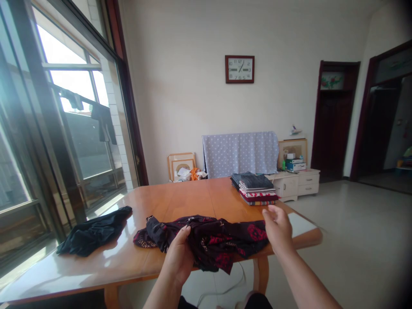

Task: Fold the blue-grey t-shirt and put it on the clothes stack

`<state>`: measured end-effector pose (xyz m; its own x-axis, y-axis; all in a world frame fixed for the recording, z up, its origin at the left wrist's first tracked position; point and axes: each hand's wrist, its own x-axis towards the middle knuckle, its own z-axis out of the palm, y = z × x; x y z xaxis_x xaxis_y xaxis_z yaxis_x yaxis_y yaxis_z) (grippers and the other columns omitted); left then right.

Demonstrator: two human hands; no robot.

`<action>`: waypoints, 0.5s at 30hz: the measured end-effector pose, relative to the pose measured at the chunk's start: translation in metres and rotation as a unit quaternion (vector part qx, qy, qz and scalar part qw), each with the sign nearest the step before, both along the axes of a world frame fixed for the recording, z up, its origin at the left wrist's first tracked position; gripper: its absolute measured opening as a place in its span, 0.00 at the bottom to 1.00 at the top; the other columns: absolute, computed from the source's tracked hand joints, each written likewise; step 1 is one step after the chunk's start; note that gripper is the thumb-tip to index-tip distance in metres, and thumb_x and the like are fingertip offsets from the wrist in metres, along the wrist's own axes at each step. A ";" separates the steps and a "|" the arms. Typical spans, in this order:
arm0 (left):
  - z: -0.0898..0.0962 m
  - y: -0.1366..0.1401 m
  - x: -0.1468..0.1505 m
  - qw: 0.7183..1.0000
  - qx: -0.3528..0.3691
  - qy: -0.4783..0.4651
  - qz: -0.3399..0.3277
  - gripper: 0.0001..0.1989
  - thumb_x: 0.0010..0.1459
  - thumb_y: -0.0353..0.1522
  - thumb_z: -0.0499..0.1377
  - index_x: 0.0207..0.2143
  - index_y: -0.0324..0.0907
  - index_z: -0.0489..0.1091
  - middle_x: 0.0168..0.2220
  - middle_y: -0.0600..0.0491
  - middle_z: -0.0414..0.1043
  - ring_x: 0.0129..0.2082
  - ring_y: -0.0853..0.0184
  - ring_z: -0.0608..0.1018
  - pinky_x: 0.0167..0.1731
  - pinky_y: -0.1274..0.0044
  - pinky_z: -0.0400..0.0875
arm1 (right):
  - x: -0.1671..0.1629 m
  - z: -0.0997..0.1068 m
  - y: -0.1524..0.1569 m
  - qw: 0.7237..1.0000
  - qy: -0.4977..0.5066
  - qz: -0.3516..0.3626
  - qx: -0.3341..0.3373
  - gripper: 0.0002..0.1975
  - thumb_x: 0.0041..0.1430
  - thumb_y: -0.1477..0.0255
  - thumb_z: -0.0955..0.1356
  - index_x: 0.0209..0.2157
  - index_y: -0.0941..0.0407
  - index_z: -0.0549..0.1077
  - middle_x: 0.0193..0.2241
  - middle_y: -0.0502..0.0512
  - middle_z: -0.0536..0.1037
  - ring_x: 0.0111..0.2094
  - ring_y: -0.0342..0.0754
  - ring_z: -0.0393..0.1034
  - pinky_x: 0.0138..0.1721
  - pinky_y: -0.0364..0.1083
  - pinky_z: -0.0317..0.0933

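Note:
A crumpled dark garment (222, 238) with red flower shapes and pale lettering lies along the near edge of the wooden table (180, 195), part of it hanging over the edge. Whether it is a shirt or something else cannot be told from its bunched shape. My left hand (181, 257) grips its middle, thumb on top and fingers hidden beneath the cloth. At the garment's right end, my right hand (278, 227) is closed with curled fingers, the cloth running up to it. Farther back, a stack of folded clothes (255, 189) has dark denim on top.
Another dark garment (95, 231) lies crumpled on the table's left side, near the window (86, 128). Beyond the table stand a low white cabinet (307, 182), a cloth-draped object (240, 154) and framed pictures (182, 165). Tiled floor (354, 240) extends to the right.

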<state>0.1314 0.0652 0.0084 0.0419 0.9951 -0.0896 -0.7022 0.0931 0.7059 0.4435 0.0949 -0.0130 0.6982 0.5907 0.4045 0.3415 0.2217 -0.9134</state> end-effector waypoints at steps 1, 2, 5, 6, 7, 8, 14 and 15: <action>0.002 -0.001 0.003 1.000 -0.007 -0.008 -0.004 0.12 0.57 0.33 0.66 0.44 0.42 0.74 0.45 0.49 0.81 0.46 0.58 0.82 0.47 0.69 0.76 | -0.013 0.003 -0.005 0.997 -0.012 0.078 -0.016 0.24 0.56 0.54 0.69 0.47 0.56 0.75 0.44 0.60 0.80 0.40 0.53 0.75 0.45 0.52 0.68; 0.005 -0.003 0.005 1.000 -0.013 -0.014 -0.011 0.12 0.57 0.33 0.65 0.44 0.42 0.74 0.45 0.48 0.81 0.47 0.57 0.82 0.47 0.69 0.76 | -0.027 0.006 -0.010 0.983 -0.016 0.180 -0.034 0.24 0.57 0.54 0.68 0.48 0.56 0.75 0.43 0.59 0.80 0.35 0.51 0.75 0.41 0.50 0.69; 0.011 -0.010 0.013 0.998 -0.011 -0.011 -0.055 0.14 0.57 0.35 0.66 0.46 0.41 0.74 0.43 0.47 0.81 0.45 0.56 0.82 0.46 0.67 0.77 | -0.069 0.011 -0.023 0.942 -0.064 0.328 -0.040 0.24 0.56 0.57 0.70 0.51 0.54 0.75 0.51 0.59 0.78 0.33 0.48 0.73 0.37 0.49 0.69; 0.013 -0.013 0.015 0.997 -0.003 -0.006 -0.071 0.15 0.57 0.36 0.66 0.47 0.41 0.74 0.43 0.47 0.81 0.45 0.55 0.82 0.45 0.67 0.77 | -0.081 0.012 -0.027 0.936 -0.085 0.339 -0.030 0.24 0.55 0.60 0.71 0.53 0.53 0.74 0.52 0.59 0.77 0.36 0.49 0.74 0.40 0.49 0.69; 0.014 -0.016 0.017 0.996 0.007 -0.001 -0.084 0.15 0.57 0.36 0.66 0.47 0.41 0.74 0.43 0.47 0.81 0.45 0.55 0.82 0.45 0.67 0.77 | -0.091 0.012 -0.029 0.929 -0.113 0.351 -0.019 0.24 0.54 0.63 0.71 0.53 0.52 0.75 0.53 0.58 0.77 0.40 0.50 0.74 0.44 0.50 0.68; 0.015 -0.019 0.019 0.996 0.018 0.004 -0.091 0.15 0.57 0.37 0.66 0.46 0.42 0.75 0.44 0.48 0.81 0.45 0.56 0.82 0.46 0.68 0.77 | -0.099 0.012 -0.032 0.922 -0.138 0.362 -0.011 0.21 0.54 0.65 0.71 0.51 0.52 0.76 0.51 0.57 0.77 0.44 0.51 0.73 0.48 0.50 0.67; 0.014 -0.023 0.018 0.995 0.067 0.016 -0.069 0.12 0.57 0.36 0.68 0.42 0.43 0.74 0.44 0.51 0.80 0.47 0.62 0.81 0.48 0.74 0.74 | -0.095 0.016 -0.030 0.930 -0.052 0.360 -0.051 0.12 0.60 0.62 0.65 0.36 0.54 0.75 0.23 0.48 0.76 0.25 0.47 0.71 0.31 0.46 0.64; 0.014 -0.022 0.016 0.996 0.072 0.012 -0.056 0.12 0.57 0.36 0.68 0.42 0.43 0.74 0.44 0.52 0.79 0.46 0.63 0.80 0.48 0.75 0.74 | -0.088 0.017 -0.026 0.942 -0.003 0.333 -0.047 0.13 0.59 0.60 0.65 0.37 0.54 0.75 0.20 0.47 0.75 0.23 0.47 0.70 0.28 0.45 0.62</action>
<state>0.1479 0.0434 0.0220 0.1536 0.9868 0.0514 -0.6764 0.0671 0.7335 0.3557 0.0685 0.0038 0.1575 0.9302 0.3316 0.1605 0.3073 -0.9380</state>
